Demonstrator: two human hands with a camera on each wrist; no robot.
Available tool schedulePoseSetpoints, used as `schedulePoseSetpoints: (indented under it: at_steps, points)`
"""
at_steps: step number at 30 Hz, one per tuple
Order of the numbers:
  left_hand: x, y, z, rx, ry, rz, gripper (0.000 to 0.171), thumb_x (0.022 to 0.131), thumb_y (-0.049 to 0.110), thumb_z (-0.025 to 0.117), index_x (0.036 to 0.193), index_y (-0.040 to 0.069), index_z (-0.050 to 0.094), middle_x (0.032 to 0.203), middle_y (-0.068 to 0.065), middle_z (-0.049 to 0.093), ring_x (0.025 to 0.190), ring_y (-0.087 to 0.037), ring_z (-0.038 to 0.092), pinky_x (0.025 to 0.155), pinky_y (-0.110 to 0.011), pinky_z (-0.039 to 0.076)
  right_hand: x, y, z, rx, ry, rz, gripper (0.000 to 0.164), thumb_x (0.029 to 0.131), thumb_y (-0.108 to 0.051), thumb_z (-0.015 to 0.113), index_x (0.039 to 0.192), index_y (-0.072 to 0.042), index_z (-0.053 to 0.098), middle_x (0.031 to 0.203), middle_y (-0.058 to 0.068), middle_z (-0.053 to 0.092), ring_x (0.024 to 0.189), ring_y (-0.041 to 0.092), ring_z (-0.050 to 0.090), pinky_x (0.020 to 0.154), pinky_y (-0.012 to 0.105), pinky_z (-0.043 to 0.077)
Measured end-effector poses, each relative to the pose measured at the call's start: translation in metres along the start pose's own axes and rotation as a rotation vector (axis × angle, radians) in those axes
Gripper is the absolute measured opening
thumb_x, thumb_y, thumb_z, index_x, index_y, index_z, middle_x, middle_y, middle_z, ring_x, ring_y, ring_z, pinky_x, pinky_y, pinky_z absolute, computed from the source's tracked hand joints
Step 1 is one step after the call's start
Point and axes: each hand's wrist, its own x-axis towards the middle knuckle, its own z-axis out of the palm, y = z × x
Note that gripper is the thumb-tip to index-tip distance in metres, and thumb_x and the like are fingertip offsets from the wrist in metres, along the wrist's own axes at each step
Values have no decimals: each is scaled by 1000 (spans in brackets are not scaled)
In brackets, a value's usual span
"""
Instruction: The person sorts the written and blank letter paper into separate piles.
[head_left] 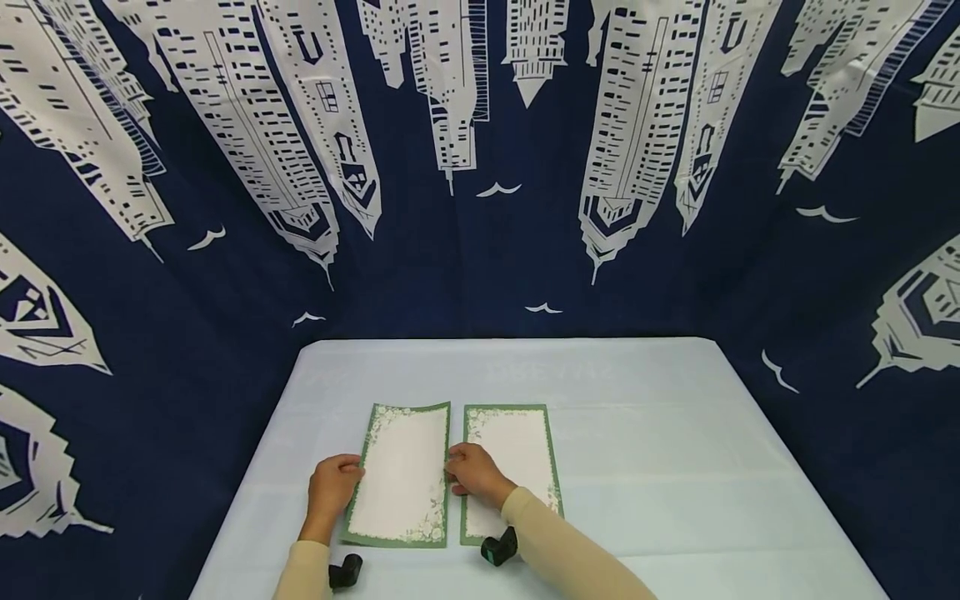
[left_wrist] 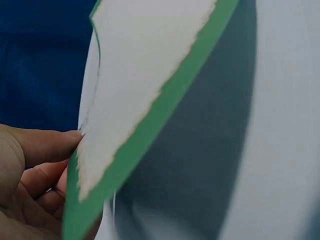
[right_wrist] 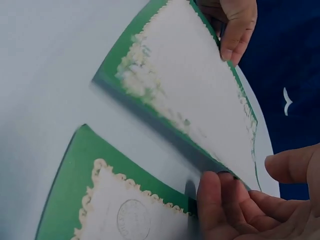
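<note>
A sheet of green-bordered stationery paper with flowers printed in its corners is tilted and bowed a little over the table. My left hand pinches its left edge between thumb and fingers, seen close in the left wrist view. At the opposite edge is my right hand, its fingers bent under the paper's edge and the thumb raised apart from it. A second green-bordered sheet, with a round postmark print, lies to the right, partly covered by my right hand and forearm.
Both sheets are over a white table. Dark blue cloth printed with white buildings and birds hangs behind and at both sides. Small black devices sit at my left wrist and right wrist.
</note>
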Motion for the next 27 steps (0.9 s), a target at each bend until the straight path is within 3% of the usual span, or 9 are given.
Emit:
schedulePoseSetpoints:
  at_steps: [5, 9, 13, 17, 20, 23, 27]
  points:
    - [0, -2, 0, 60, 19, 37, 20, 89, 3, 68, 103, -11, 72, 88, -18, 73, 78, -33, 68, 66, -42, 54, 0, 2, 4, -144, 5, -9, 44, 99, -9, 59, 136, 14, 51, 87, 8, 65, 76, 18, 65, 70, 37, 58]
    - [0, -4, 5, 135, 48, 48, 22, 89, 3, 69, 105, -12, 71, 92, -23, 72, 81, -38, 69, 69, -49, 56, 2, 2, 0, -334, 15, -76, 45, 99, -15, 61, 134, 12, 55, 76, 5, 66, 61, 14, 61, 76, 39, 55]
    - [-4, 7, 12, 222, 95, 80, 25, 89, 4, 71, 107, -13, 70, 94, -26, 71, 85, -41, 68, 70, -53, 55, -3, 1, -18, -418, 56, -138, 38, 100, -17, 62, 128, 8, 61, 91, 7, 69, 74, 18, 65, 80, 43, 54]
    - [-7, 31, 30, 189, 120, 178, 21, 91, 4, 71, 106, -11, 72, 88, -20, 72, 80, -36, 69, 68, -51, 55, -18, 3, -54, -433, 149, -155, 34, 100, -19, 63, 124, 5, 65, 107, 13, 69, 95, 29, 66, 82, 46, 54]
    - [-13, 48, 48, 75, 33, 222, 20, 95, 8, 69, 108, -7, 73, 91, -16, 74, 83, -32, 70, 70, -47, 56, -32, 8, -82, -455, 234, -140, 35, 100, -18, 63, 126, 6, 64, 110, 16, 68, 101, 34, 66, 83, 49, 54]
    - [-22, 61, 65, -37, -124, 202, 24, 99, 12, 65, 113, -5, 72, 100, -16, 74, 91, -31, 70, 76, -46, 57, -47, 17, -104, -516, 323, -110, 37, 100, -17, 63, 127, 7, 63, 112, 18, 68, 102, 35, 66, 84, 50, 54]
    - [-35, 71, 86, -93, -324, 180, 31, 102, 17, 60, 123, -5, 68, 112, -17, 72, 102, -32, 68, 85, -47, 55, -64, 31, -124, -610, 431, -69, 38, 97, -16, 65, 125, 10, 63, 114, 24, 68, 104, 39, 67, 87, 53, 54]
